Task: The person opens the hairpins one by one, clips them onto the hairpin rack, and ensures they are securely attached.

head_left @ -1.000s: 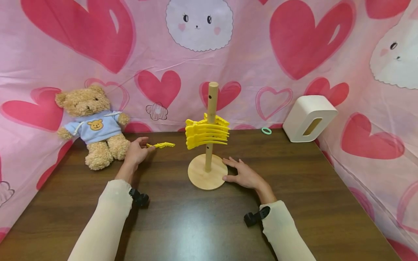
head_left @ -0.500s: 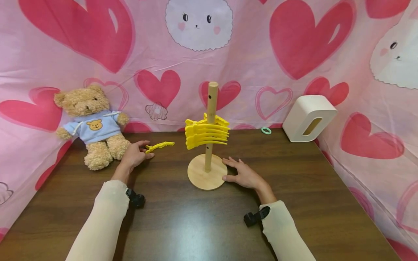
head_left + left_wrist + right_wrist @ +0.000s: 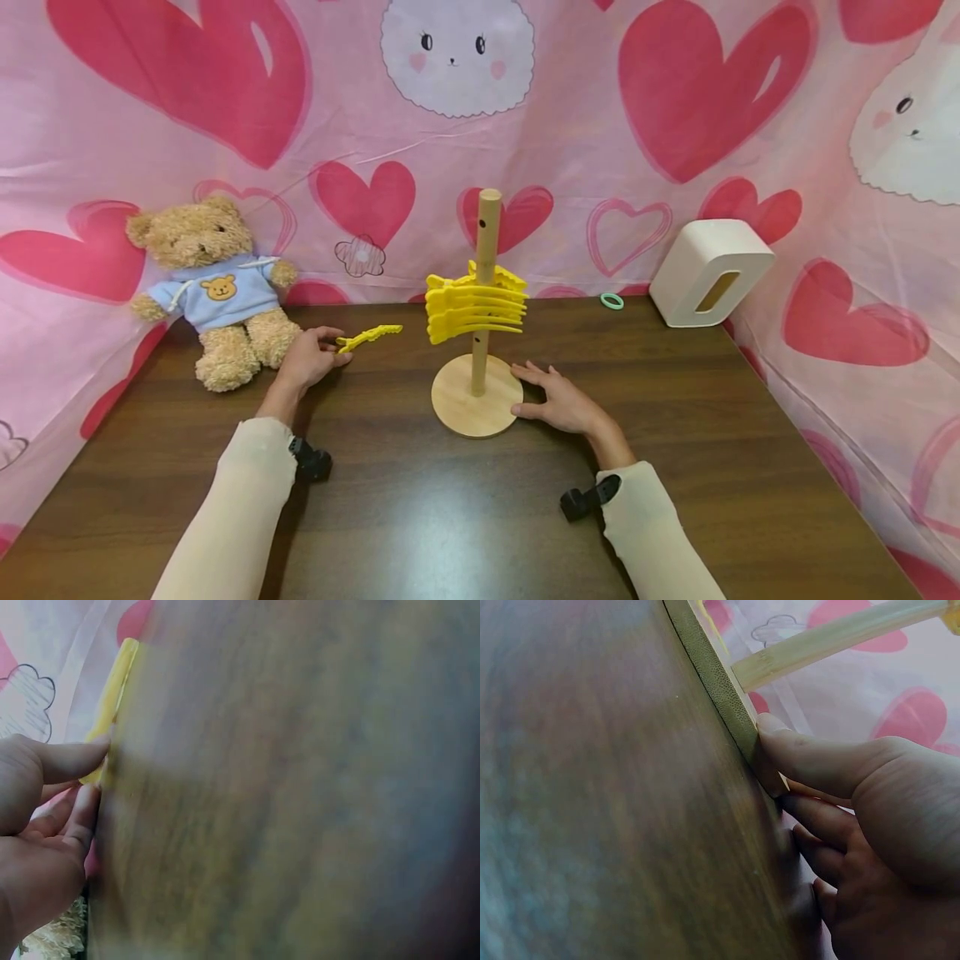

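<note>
A yellow hair clip (image 3: pixel 371 334) lies low over the table at the left, its near end between the thumb and fingers of my left hand (image 3: pixel 307 358). In the left wrist view, the thumb and fingertips pinch the end of this clip (image 3: pixel 118 682). A wooden stand (image 3: pixel 477 417) with a round base and an upright post is at the middle. Several yellow hair clips (image 3: pixel 476 307) are stacked across its post. My right hand (image 3: pixel 562 402) holds the base rim, thumb at the near side and fingers farther back. The right wrist view shows its thumb against the base edge (image 3: pixel 727 697).
A teddy bear (image 3: pixel 217 287) in a blue top sits left of my left hand. Farther right are a small green ring (image 3: pixel 611 301) and a white box (image 3: pixel 711 272) with a slot. Pink heart-print cloth (image 3: pixel 577 125) hangs behind the brown table (image 3: pixel 420 517).
Over the last second my left hand has shifted slightly left and its thumb has spread lower. The clip has turned, its near end now nearer me. My right hand and the stand stay put.
</note>
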Tool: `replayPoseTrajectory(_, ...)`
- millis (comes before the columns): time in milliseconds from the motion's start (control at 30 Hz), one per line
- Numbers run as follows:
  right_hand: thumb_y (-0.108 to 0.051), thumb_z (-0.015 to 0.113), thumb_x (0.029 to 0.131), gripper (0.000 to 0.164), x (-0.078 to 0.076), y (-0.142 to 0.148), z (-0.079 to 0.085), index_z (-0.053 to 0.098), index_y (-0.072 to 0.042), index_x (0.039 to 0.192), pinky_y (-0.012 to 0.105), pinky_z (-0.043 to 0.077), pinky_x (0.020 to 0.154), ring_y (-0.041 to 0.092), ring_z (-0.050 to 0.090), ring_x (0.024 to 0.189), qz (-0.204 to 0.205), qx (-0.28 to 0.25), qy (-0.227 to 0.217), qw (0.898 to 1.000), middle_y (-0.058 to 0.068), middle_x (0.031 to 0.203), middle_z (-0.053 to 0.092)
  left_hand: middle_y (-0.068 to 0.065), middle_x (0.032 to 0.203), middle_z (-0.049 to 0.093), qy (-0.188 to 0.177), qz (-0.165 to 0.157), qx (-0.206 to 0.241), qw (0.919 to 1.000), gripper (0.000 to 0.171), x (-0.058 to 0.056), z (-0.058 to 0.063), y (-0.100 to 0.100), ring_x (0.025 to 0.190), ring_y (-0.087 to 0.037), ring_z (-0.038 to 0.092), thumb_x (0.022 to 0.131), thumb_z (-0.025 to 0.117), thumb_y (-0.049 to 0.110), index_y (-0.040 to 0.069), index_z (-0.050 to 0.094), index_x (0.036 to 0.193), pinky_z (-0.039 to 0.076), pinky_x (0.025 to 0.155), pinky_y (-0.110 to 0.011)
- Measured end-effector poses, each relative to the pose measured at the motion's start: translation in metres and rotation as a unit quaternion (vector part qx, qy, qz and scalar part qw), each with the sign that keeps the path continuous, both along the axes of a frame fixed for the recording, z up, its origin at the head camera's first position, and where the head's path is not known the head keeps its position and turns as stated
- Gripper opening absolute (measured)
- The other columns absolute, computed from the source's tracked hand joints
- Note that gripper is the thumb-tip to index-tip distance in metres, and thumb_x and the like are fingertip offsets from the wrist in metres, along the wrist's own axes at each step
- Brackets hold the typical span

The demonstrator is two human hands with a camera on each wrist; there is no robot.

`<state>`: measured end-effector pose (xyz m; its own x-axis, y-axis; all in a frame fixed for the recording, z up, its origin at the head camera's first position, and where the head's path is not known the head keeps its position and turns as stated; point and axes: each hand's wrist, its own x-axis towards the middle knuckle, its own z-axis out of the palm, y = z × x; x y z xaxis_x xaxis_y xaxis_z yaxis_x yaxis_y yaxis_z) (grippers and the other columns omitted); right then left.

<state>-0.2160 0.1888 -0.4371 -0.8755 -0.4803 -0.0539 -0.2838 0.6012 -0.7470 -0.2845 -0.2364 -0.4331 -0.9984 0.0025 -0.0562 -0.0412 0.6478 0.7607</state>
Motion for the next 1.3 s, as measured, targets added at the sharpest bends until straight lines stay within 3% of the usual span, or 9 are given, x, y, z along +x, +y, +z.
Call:
replayPoseTrajectory(200,-0.026,0.074,0.094,0.069,-0.001,-0.002,0.000,0.044,-0.001,0.152,0.058,0.003,0.121,0.035,0.021,0.151,0.004,0.003,-0.004,1.000,0.018,0.156,0.040,-0.029,0.125,0.059,0.006,0.012,0.020,0.9997,0.050,0.006,-0.001,-0.001,0.111,-0.038,0.056,0.092,0.075,0.016,-0.008,0.057,0.132,0.047,0.087,-0.039)
replayPoseTrajectory(500,-0.026,0.074,0.094,0.070,-0.001,-0.003,0.001,0.044,-0.002,0.152,0.058,0.003,0.121,0.034,0.020,0.152,0.002,0.006,-0.009,1.000,0.017,0.156,0.041,-0.027,0.125,0.058,0.023,0.026,0.070,0.9969,0.057,0.012,0.001,-0.001,0.108,-0.032,0.056,0.096,0.072,0.024,-0.009,0.053,0.138,0.046,0.079,-0.021)
replayPoseTrajectory(733,-0.026,0.074,0.094,0.070,-0.001,-0.001,0.001,0.044,-0.002,0.152,0.059,0.003,0.120,0.034,0.020,0.152,-0.001,0.007,-0.010,1.000,0.017,0.157,0.040,-0.021,0.121,0.060,0.052,0.054,0.116,0.9904,0.057,0.014,0.013,0.006,0.102,-0.019,0.057,0.094,0.075,0.028,-0.005,0.057,0.137,0.046,0.076,-0.014)
replayPoseTrajectory(933,-0.026,0.074,0.094,0.070,-0.001,-0.001,0.001,0.044,-0.003,0.152,0.060,0.004,0.120,0.035,0.018,0.152,-0.007,0.009,-0.012,1.000,0.018,0.157,0.039,-0.008,0.105,0.065,0.099,0.064,0.149,0.9818,0.053,0.017,0.024,0.013,0.091,-0.008,0.057,0.091,0.079,0.027,-0.004,0.063,0.131,0.048,0.073,-0.014)
replayPoseTrajectory(1067,-0.026,0.075,0.094,0.070,-0.001,-0.001,0.001,0.044,-0.004,0.152,0.060,0.005,0.120,0.037,0.017,0.152,-0.010,0.012,-0.011,1.000,0.019,0.158,0.038,0.000,0.098,0.064,0.122,0.058,0.170,0.9762,0.051,0.020,0.030,0.019,0.089,-0.006,0.059,0.090,0.079,0.024,-0.006,0.064,0.128,0.049,0.074,-0.013)
replayPoseTrajectory(1300,-0.027,0.074,0.094,0.070,0.000,-0.001,0.001,0.044,-0.004,0.153,0.062,0.005,0.119,0.040,0.015,0.152,-0.010,0.013,-0.011,1.000,0.019,0.158,0.038,-0.002,0.101,0.065,0.145,0.050,0.186,0.9706,0.047,0.028,0.045,0.029,0.090,-0.007,0.060,0.091,0.079,0.022,-0.005,0.065,0.127,0.050,0.076,-0.012)
